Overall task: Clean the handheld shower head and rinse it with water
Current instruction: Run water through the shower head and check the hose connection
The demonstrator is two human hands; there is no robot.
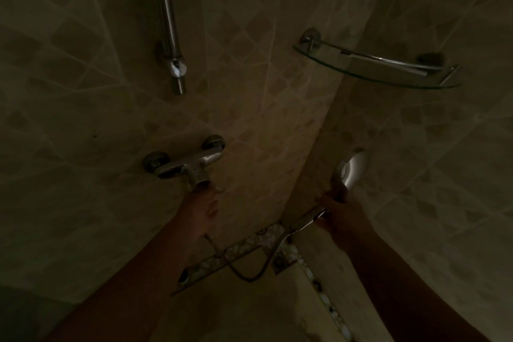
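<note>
Right hand [340,212] grips the pale, upturned shower head [351,168]; left hand's [204,209] grip seems unclear.

Dim tiled wall [83,91] ahead of me. Chrome riser rail [166,8] at top centre, glass corner shelf [374,69] upper right.

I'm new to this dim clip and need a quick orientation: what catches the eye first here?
The bright shower head stands out at right of centre, its handle gripped by the right hand. The left hand reaches up under the chrome mixer tap on the tiled wall. A glass corner shelf sits upper right.
</note>
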